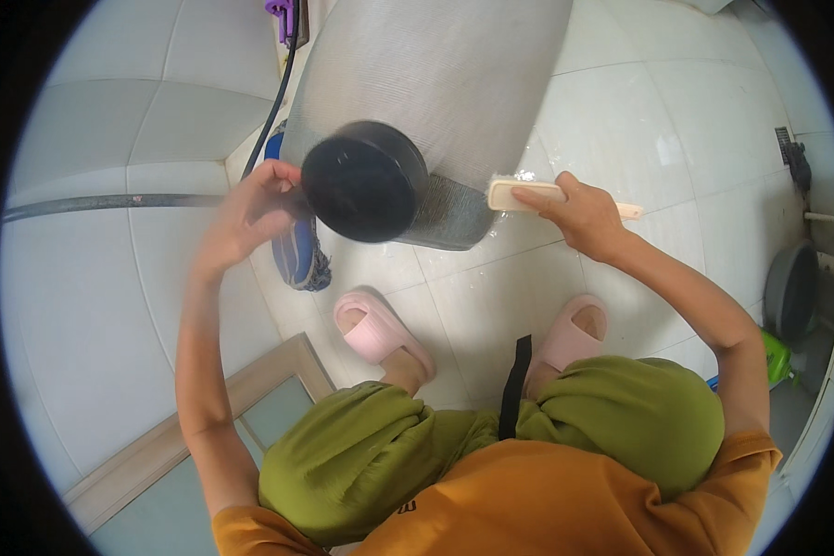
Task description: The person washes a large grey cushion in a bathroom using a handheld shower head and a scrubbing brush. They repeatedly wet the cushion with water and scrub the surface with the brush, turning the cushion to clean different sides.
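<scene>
My left hand (240,215) grips the short handle of a black water dipper (361,184), slightly blurred, held above a long grey ribbed piece (431,83) that looks fabric-covered. The dipper hides part of that piece, and what it contains is too dark to tell. The near end of the grey piece is darker and looks wet. In my right hand (587,215) is a pale scrubbing brush (507,196) with white bristles. Its head is beside the right edge of the grey piece, my index finger lying along its back.
Wet spots glisten on the tiled floor (479,278). A blue flat mop head (295,257) with grey fringe lies at the left wall. A wooden-framed door (181,431) stands lower left. At right are a grey basin (792,292), a green bottle (777,358) and a drain grate (782,144).
</scene>
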The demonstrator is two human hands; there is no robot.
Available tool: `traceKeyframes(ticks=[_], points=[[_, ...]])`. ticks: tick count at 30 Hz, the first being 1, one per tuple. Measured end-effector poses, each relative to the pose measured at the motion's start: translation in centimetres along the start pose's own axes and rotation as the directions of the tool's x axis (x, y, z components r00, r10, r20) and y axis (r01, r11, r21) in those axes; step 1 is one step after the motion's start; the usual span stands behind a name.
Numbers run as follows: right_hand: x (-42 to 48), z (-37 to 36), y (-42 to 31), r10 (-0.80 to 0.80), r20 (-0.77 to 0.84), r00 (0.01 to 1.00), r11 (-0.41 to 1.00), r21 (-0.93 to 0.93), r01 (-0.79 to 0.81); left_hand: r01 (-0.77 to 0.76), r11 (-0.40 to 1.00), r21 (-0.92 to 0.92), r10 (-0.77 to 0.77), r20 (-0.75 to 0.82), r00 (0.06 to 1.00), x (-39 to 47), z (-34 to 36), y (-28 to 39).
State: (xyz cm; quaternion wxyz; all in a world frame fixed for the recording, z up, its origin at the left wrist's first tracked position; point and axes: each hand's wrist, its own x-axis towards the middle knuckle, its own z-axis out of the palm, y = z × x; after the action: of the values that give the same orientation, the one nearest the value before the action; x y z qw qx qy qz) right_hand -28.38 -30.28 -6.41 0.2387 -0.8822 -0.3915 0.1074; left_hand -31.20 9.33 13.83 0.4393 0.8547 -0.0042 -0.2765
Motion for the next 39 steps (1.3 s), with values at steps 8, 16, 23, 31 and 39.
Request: traceKeyframes(ticks=[8, 16, 23, 31, 39], points=[[-1.7, -0.3, 0.1, 0.004, -0.287, 0.958, 0.990, 0.134, 0.036, -0.010, 0.997, -0.076, 0.024, 0.187, 0.982, 1.9, -2.0, -1.9], [-1.3, 0.9, -0.5, 0.053, -0.314, 0.948, 0.967, 0.253, 0.030, -0.037, 0.982, -0.185, 0.037, -0.001, 0.999, 3.5, 0.1, -2.6], [-0.9, 1.0, -2.1, 0.070, -0.317, 0.946, 0.957, 0.290, 0.027, -0.018, 0.970, -0.243, 0.009, -0.039, 0.999, 4.1, 0.2, -3.8], [-1.2, 2.0, -1.6, 0.121, -0.342, 0.932, 0.933, 0.359, 0.010, -0.118, 0.975, -0.187, 0.084, -0.178, 0.980, 4.2, 0.6, -4.7], [-2.8, 3.7, 1.0, 0.233, -0.391, 0.891, 0.949, 0.291, -0.121, -0.199, 0.975, -0.094, 0.121, -0.526, 0.842, 5.5, -4.6, -4.4]])
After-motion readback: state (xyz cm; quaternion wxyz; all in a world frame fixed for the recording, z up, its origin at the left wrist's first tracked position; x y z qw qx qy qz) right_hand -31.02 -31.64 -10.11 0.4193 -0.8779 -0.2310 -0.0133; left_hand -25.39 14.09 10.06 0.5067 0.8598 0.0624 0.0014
